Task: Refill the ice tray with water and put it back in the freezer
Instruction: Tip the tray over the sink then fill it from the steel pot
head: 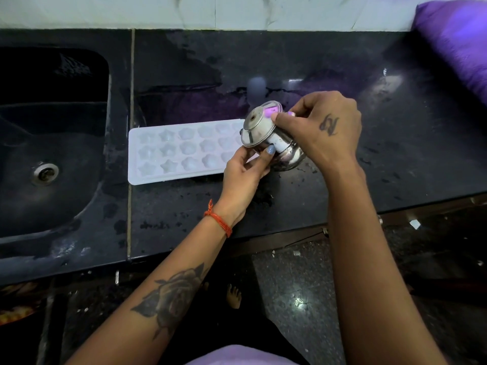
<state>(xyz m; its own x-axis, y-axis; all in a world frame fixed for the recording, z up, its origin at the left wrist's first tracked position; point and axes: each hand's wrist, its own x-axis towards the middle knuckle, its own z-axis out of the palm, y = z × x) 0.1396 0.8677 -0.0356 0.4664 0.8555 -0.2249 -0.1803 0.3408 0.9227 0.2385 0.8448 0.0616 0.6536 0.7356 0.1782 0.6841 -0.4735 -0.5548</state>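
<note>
Fingers first: the right hand (319,130) has its fingertips curled onto the upper rim of a small steel pot (268,139), pinching it near the top edge, while the left hand (243,171) cradles it from below, thumb pressed on the shiny side wall. Both hands grip the pot, and it's tipped hard over, mouth pointing left toward the ice tray (181,151). A round steel disc, seemingly a lid, covers the mouth; whether any water sits behind it, I can't tell, and no stream shows.

Out from the hands: the white tray lies flat on the dark countertop (369,167), just right of the sink (52,143), its right end tucked under the tilted pot. Star-shaped pockets in three rows; they look pale and glossy, though whether they hold water or stand dry I can't say for sure.

Handling call: that tray looks like thin plastic, light when empty but likely to flex and slop once filled. My read is it wants both hands, one at each short end, kept dead level on the walk to the freezer, which isn't in view. The counter shows wet patches, so the underside may be slick. The pot's polished steel looks slippery too, so that two-handed hold makes sense.

A purple cloth (456,40) sits at the far right corner.
</note>
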